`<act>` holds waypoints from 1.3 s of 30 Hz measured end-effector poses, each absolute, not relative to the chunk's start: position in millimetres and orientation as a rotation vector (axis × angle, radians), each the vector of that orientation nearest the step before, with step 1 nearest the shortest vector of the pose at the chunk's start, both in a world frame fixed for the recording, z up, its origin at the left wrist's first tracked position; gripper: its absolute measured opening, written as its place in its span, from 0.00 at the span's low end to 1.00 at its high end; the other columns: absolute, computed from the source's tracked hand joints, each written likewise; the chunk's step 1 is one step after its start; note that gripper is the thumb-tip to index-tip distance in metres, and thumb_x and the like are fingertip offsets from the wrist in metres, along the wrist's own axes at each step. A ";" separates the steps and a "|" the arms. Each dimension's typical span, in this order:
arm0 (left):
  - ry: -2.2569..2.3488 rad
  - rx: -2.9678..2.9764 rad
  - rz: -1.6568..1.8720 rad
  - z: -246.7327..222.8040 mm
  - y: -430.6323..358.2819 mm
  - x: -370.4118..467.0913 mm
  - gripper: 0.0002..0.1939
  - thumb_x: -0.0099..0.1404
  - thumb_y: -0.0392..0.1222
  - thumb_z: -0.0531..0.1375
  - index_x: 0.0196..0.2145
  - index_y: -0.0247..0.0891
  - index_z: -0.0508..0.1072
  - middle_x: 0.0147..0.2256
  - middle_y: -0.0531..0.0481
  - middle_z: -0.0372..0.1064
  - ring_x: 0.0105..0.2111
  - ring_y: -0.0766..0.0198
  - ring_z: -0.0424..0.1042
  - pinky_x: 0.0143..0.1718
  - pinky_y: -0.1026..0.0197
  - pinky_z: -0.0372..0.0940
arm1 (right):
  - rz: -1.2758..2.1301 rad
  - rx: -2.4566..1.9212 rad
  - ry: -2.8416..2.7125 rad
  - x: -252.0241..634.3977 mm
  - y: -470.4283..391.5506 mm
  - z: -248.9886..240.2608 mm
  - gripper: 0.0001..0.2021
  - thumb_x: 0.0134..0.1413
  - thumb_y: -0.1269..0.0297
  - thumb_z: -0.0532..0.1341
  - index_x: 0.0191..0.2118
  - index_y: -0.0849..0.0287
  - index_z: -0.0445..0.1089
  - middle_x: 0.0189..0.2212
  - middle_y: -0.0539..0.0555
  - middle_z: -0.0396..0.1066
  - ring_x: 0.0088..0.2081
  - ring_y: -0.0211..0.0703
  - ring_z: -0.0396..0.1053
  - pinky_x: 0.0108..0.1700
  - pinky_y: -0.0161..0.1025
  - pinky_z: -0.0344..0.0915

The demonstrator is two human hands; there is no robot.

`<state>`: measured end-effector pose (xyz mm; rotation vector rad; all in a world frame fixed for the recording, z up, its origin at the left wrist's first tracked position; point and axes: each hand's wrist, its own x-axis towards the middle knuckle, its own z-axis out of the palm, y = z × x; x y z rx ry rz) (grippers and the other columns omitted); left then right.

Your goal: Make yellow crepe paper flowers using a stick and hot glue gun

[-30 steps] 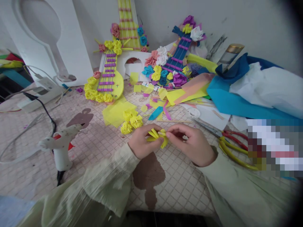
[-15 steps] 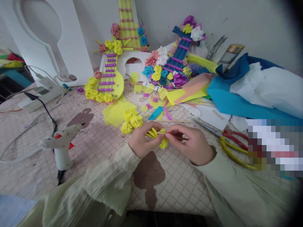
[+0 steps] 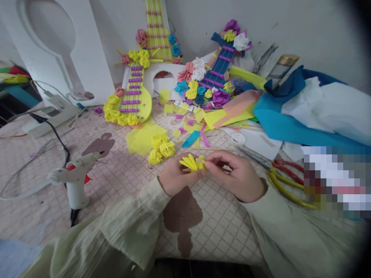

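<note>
Between my two hands is a yellow paper flower (image 3: 191, 162), its folded petals fanning out toward the left. My left hand (image 3: 176, 175) is closed around its lower side, thumb pressed along the base. With thumb and index finger, my right hand (image 3: 234, 173) pinches the flower's right edge; the remaining fingers are curled in. Just beyond my left hand lies a cluster of finished yellow paper flowers (image 3: 162, 148). Yellow paper sheets (image 3: 142, 137) lie behind that cluster.
On the left stands a white glue gun (image 3: 75, 179) with its cable. Scissors (image 3: 285, 189) with yellow handles lie to the right. Flower-trimmed yellow (image 3: 142, 102) and blue paper instruments (image 3: 218, 69) lean at the back, near blue paper (image 3: 290, 119) and a white power strip (image 3: 52, 112).
The flower has turned so that its petals show more openly. My right hand's fingers have shifted slightly right, and the thin stick seen in them earlier no longer shows.
</note>
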<state>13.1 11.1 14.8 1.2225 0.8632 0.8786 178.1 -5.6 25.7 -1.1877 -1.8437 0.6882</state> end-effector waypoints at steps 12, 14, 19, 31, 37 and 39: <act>0.942 1.394 0.885 16.8 6.5 12.3 0.12 0.49 0.40 0.62 0.30 0.34 0.65 0.24 0.53 0.63 0.23 0.68 0.64 0.24 0.64 0.61 | 0.649 -1.246 -1.834 175.4 -8.1 29.2 0.00 0.47 0.70 0.59 0.28 0.59 0.66 0.21 0.47 0.67 0.22 0.31 0.61 0.24 0.29 0.60; 0.936 1.395 0.894 16.4 6.3 12.0 0.11 0.50 0.40 0.61 0.31 0.34 0.65 0.24 0.53 0.62 0.23 0.68 0.64 0.25 0.63 0.62 | 0.647 -1.243 -1.828 174.3 -7.7 29.6 0.00 0.46 0.70 0.59 0.28 0.60 0.66 0.21 0.47 0.66 0.22 0.31 0.61 0.23 0.29 0.60; 0.962 1.536 0.923 19.2 4.9 11.4 0.09 0.51 0.39 0.60 0.30 0.33 0.66 0.27 0.50 0.63 0.27 0.66 0.65 0.27 0.62 0.64 | 0.650 -1.249 -1.815 173.0 -8.0 30.1 0.01 0.46 0.71 0.59 0.27 0.59 0.65 0.21 0.47 0.65 0.21 0.31 0.60 0.23 0.29 0.59; 0.995 1.756 0.997 15.8 4.3 8.8 0.08 0.56 0.42 0.58 0.31 0.34 0.68 0.28 0.48 0.66 0.28 0.65 0.67 0.28 0.63 0.66 | 0.475 -1.215 -1.896 171.1 -8.9 29.4 0.03 0.47 0.73 0.57 0.28 0.58 0.64 0.22 0.48 0.65 0.23 0.32 0.60 0.25 0.31 0.60; 1.038 1.860 1.010 17.1 4.8 7.9 0.06 0.56 0.38 0.55 0.30 0.33 0.68 0.27 0.48 0.66 0.28 0.64 0.67 0.28 0.62 0.64 | 0.439 -1.162 -1.945 171.2 -9.0 27.3 0.03 0.49 0.73 0.56 0.30 0.58 0.65 0.25 0.49 0.66 0.23 0.33 0.60 0.26 0.32 0.60; 1.028 1.943 1.006 17.8 5.4 7.6 0.05 0.55 0.37 0.55 0.30 0.33 0.68 0.27 0.48 0.67 0.28 0.64 0.67 0.29 0.61 0.64 | 0.463 -1.149 -1.946 171.3 -9.3 27.0 0.04 0.49 0.73 0.56 0.31 0.58 0.65 0.26 0.50 0.66 0.24 0.33 0.60 0.26 0.32 0.60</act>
